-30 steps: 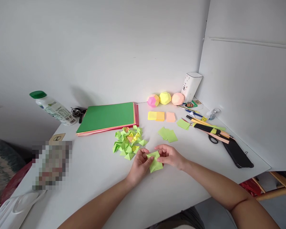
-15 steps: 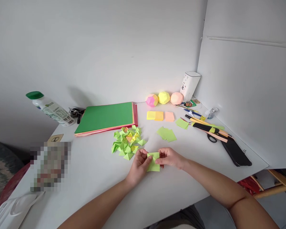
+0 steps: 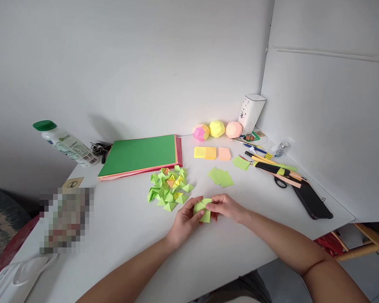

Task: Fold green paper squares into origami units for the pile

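Observation:
A small light-green square of paper [image 3: 206, 215] with a crease across it is held between both hands, above the near part of the white table. My left hand [image 3: 185, 219] grips its left side, thumb on the front face. On the right edge, my right hand [image 3: 225, 207] pinches it between thumb and fingers. Just beyond my left hand lies a heap of folded paper pieces [image 3: 167, 189], mostly green with a few yellow and orange ones. Loose green paper squares [image 3: 220, 176] rest flat past my right hand.
Behind the heap is a stack of coloured sheets [image 3: 139, 155]. Faceted paper balls [image 3: 217, 129] stand against the wall near a white box [image 3: 252, 113]. Sticky notes [image 3: 205, 152], a cutter [image 3: 271, 168], scissors [image 3: 281, 182] and a black phone [image 3: 312, 200] lie rightward. A bottle [image 3: 66, 143] leans at left.
The green paper has moved slightly up and away from me. My left thumb has slid lower on it, and my left fingers now reach further along its upper edge.

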Demonstrator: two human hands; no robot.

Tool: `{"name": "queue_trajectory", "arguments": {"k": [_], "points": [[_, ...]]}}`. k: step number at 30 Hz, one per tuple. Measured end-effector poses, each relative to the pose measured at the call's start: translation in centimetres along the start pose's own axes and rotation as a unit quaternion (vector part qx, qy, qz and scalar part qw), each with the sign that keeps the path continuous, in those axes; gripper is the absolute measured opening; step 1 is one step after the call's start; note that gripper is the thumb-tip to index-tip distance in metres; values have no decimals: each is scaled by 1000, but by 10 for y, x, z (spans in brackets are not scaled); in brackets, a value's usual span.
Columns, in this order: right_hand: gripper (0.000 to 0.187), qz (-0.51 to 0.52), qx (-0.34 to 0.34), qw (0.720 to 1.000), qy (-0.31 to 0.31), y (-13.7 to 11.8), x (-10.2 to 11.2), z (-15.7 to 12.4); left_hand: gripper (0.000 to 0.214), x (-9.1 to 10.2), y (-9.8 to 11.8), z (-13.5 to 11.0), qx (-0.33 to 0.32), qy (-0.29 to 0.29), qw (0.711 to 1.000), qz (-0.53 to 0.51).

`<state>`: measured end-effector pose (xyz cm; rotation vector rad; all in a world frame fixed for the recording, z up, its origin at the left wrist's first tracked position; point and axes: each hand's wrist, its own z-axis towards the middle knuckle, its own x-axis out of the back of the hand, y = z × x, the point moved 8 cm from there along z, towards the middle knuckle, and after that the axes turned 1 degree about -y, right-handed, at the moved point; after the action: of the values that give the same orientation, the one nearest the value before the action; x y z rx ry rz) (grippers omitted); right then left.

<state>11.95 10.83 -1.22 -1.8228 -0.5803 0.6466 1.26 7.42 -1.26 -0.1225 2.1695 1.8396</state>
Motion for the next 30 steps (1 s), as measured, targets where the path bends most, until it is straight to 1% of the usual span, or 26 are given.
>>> {"name": "queue_trajectory", "arguments": {"k": [3,7,10,12,14,16,18,21,23,27,30], "points": [[34,-7,4,1000,8,-4,1,-1,43,3,-1,1,-26,0,1000,9],[34,-13,19,999,24,-10,2,-3,40,8,5,1,-67,10,998,18],[33,-7,36,999,30,-12,2,-3,40,8,7,0,-42,19,999,-6],[33,-4,49,998,29,-13,2,-2,42,4,7,0,-23,5,999,-29],[32,-6,61,998,26,-13,0,-2,42,1,9,-1,-31,-6,999,-30],[32,-13,73,997,27,-14,0,-2,41,1,11,0,-61,-4,998,5],[31,-21,83,996,31,-14,-1,-3,41,4,11,0,-91,7,993,70],[31,-24,99,994,34,-15,-1,-4,38,7,8,0,-108,14,980,167],[28,-18,107,994,32,-15,-1,-4,35,3,10,0,-120,-5,973,198],[21,4,103,994,32,-14,2,-3,31,-11,20,-3,-125,-69,965,220],[25,39,103,993,42,-14,5,-3,32,-17,26,-5,-119,-84,960,239]]}}
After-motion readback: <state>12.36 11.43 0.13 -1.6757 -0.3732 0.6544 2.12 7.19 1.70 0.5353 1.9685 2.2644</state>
